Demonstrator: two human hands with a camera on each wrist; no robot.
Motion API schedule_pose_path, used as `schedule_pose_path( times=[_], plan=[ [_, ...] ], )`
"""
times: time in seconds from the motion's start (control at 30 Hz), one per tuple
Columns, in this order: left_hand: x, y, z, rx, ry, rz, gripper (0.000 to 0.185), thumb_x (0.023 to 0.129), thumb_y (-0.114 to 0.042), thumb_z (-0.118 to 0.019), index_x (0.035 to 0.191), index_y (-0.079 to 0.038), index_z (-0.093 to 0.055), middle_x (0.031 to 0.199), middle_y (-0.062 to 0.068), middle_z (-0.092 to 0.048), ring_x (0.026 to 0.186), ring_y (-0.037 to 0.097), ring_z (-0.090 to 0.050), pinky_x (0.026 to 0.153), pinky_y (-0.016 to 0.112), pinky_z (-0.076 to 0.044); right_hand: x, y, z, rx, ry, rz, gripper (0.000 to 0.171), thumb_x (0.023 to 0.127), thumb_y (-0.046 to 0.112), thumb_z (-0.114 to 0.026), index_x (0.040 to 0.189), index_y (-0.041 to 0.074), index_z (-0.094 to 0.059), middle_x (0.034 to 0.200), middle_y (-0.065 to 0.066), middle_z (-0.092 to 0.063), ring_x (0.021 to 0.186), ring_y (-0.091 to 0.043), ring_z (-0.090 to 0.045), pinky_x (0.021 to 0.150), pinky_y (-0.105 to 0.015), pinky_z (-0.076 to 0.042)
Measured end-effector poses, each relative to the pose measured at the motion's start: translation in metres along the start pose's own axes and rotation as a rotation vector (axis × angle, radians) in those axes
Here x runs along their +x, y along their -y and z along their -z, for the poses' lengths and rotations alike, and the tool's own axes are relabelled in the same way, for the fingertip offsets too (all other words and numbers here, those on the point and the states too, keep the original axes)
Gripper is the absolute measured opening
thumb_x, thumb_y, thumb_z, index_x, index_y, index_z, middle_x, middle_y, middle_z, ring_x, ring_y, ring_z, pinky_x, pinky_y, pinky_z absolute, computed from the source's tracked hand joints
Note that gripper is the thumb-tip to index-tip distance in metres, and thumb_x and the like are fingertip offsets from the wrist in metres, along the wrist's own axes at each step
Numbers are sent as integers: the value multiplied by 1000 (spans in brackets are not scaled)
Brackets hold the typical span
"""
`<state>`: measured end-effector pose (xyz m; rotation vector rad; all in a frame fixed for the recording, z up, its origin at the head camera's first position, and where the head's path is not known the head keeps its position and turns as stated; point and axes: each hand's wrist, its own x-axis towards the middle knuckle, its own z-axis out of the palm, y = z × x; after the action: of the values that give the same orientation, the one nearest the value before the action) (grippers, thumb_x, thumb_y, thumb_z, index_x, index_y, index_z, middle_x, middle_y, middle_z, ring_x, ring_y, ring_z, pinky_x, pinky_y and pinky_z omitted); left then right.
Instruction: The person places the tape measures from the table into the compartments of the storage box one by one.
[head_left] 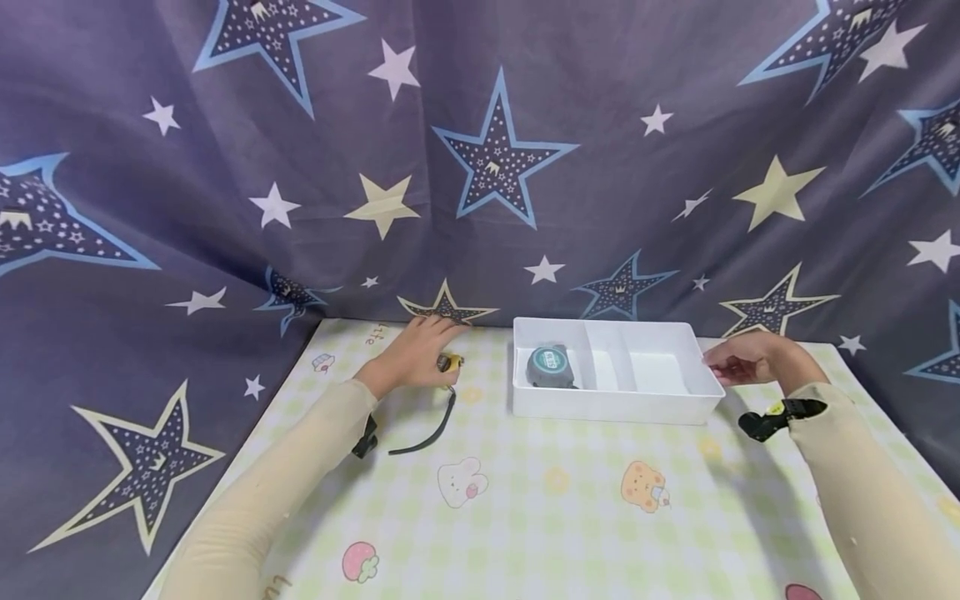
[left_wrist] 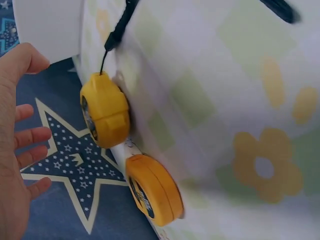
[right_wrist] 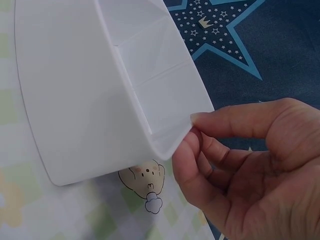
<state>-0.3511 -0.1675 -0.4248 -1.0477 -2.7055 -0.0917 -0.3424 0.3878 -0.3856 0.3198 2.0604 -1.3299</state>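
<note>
Tapes (left_wrist: 105, 116), hard, compact, grip by casing, left of tray (head_left: 607, 404); left hand (head_left: 411, 357) open above; right hand (right_wrist: 250, 165) pinches tray corner.

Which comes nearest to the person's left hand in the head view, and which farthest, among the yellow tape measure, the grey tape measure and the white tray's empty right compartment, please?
Measured from the left hand:
1. Yellow tape measure, right at the fingertips.
2. Grey tape measure, further right, in the left compartment of the white tray.
3. Empty right compartment, farthest, by the right hand.
</note>
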Motion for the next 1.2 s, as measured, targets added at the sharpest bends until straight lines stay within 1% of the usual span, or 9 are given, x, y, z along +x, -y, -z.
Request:
schedule_pose_path(
  times=[0.07, 0.17, 0.37, 0.53, 0.67, 0.83, 1.0, 1.2],
  plan=[
    [-1, 1, -1, 3, 6, -2, 77, 83, -45, -71, 150, -15, -49, 137, 11, -59, 126, 34, -53, 109, 59, -40, 0, 1, 1, 0, 0, -2, 21, 98, 8, -59, 81, 14, -69, 76, 4, -64, 71, -4, -64, 73, -19, -58],
    [-4, 4, -4, 8, 32, 3, 77, 84, -46, -72, 150, -13, -49, 137, 12, -59, 125, 34, -53, 108, 59, -40, 0, 2, 1, -7, 3, -6, 20, 98, 8, -59, 82, 14, -69, 76, 4, -65, 71, -4, -65, 74, -19, -58],
    [-6, 8, -10, -6, 113, 40, 76, 83, -47, -74, 148, -13, -51, 143, 11, -56, 133, 35, -50, 112, 61, -36, -1, 2, 1, -13, 4, 8, 17, 98, 8, -58, 85, 14, -67, 76, 4, -65, 70, -4, -65, 73, -18, -58],
    [-8, 8, -17, -4, 173, 56, 77, 83, -50, -73, 148, -14, -51, 144, 12, -55, 135, 37, -48, 113, 63, -34, -2, 1, 0, 4, 18, -5, 22, 100, 8, -55, 81, 14, -67, 75, 5, -65, 69, -2, -64, 72, -17, -58],
    [-7, 7, -22, 6, 177, 56, 77, 82, -51, -73, 146, -15, -52, 142, 10, -56, 133, 35, -48, 113, 62, -34, -2, 0, -1, 8, 19, 0, 22, 100, 8, -55, 82, 14, -66, 75, 6, -65, 70, -2, -64, 73, -17, -57],
    [-6, 7, -27, 2, 174, 44, 76, 81, -50, -73, 146, -15, -52, 140, 9, -57, 132, 33, -49, 113, 61, -35, -2, -1, -1, -7, -9, -6, 19, 99, 8, -57, 83, 14, -66, 75, 5, -64, 70, -3, -63, 72, -18, -58],
    [-4, 6, -24, -15, 193, 49, 77, 81, -50, -75, 146, -14, -53, 142, 9, -57, 134, 34, -49, 115, 62, -33, -1, 0, -1, -29, -20, -8, 19, 99, 9, -58, 83, 13, -66, 76, 4, -64, 70, -4, -64, 72, -18, -58],
    [-3, 8, -20, -17, 208, 56, 75, 79, -49, -73, 144, -17, -53, 142, 8, -56, 135, 34, -48, 116, 62, -33, 0, 2, -1, -20, -30, -8, 17, 98, 8, -59, 85, 13, -67, 76, 3, -64, 70, -5, -64, 72, -19, -58]
  ],
)
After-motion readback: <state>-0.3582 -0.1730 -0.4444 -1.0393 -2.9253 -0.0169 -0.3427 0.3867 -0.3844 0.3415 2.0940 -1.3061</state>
